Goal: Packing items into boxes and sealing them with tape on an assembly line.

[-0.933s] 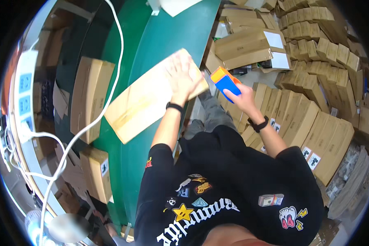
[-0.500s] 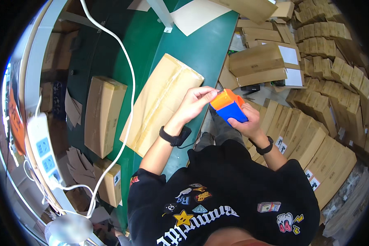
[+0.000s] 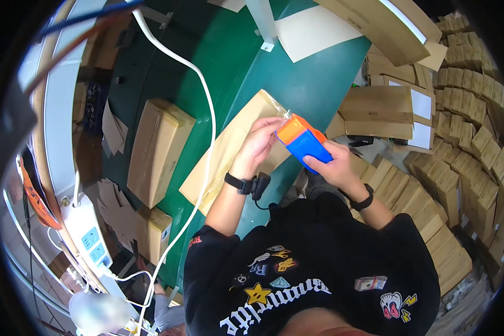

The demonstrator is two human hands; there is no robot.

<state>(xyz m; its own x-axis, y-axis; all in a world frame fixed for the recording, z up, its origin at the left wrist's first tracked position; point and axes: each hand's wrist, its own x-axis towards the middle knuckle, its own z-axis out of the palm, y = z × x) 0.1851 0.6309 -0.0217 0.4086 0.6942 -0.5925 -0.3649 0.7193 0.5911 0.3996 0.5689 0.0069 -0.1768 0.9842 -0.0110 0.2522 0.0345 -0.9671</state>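
Note:
My right hand (image 3: 337, 166) is wrapped round an orange and blue tape dispenser (image 3: 307, 147), tilted with its orange end up and to the left. At that end, my left hand (image 3: 259, 142) has its fingers closed beside a toothed edge. A shiny bit of clear tape shows there, though what the fingertips grip is partly hidden. Beneath the left hand a long cardboard box (image 3: 225, 150) lies slantwise on the green table (image 3: 325, 67), with tape along its top. The dispenser hangs over the box's right side.
Left of the box, a second taped carton (image 3: 158, 152) and a smaller carton (image 3: 153, 235) stand on the green surface. A white cable (image 3: 211, 129) droops across the view from a power strip (image 3: 88, 232). Stacked cartons (image 3: 470, 134) fill the right; flattened cardboard (image 3: 378, 111) lies beyond the table edge.
The view has shifted, so the table and cartons appear farther right. The dispenser has come over the box's far right corner, and my left fingers have moved along its orange end.

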